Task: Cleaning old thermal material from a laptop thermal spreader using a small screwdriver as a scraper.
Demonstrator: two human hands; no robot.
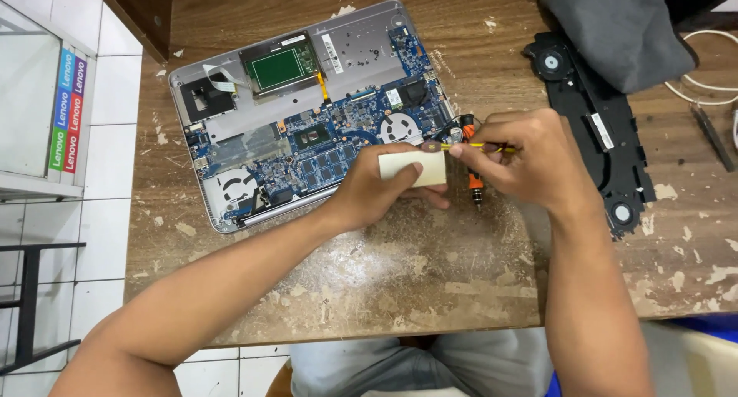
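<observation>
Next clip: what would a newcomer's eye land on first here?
First, the opened laptop at the top centre of the worn wooden table, its blue circuit board and fans bare. Just right of it the two hands meet: the left hand holds a small cream-coloured block, and the right hand pinches a thin yellow tool against it. A black plastic speaker frame lies to the right.

Labels and a small box around my open laptop

In my left hand [367,193] I hold a small cream box [413,168]. White oblong stickers [332,53] sit on the laptop's grey plate, another white label [602,130] on the black cover at right, and coloured striped stickers [68,109] on the white cabinet at left.
</observation>
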